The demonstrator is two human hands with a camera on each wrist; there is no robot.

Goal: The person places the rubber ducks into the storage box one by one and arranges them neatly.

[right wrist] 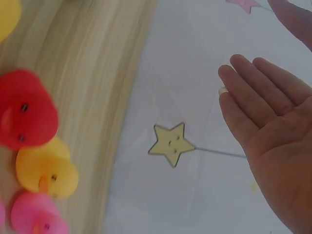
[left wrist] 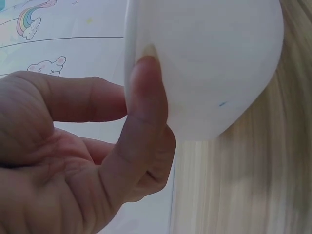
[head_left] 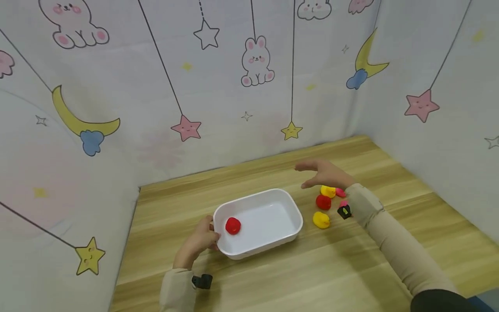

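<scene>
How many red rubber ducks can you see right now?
2. One red rubber duck lies inside the white rectangular plastic tub; the other red duck sits on the wooden table beside it. The right sleeve may hide more.

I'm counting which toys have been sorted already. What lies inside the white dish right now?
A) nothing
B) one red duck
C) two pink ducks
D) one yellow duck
B: a single red duck lies in the white dish, near the end that the left hand holds; the other ducks are on the table beside it.
</scene>
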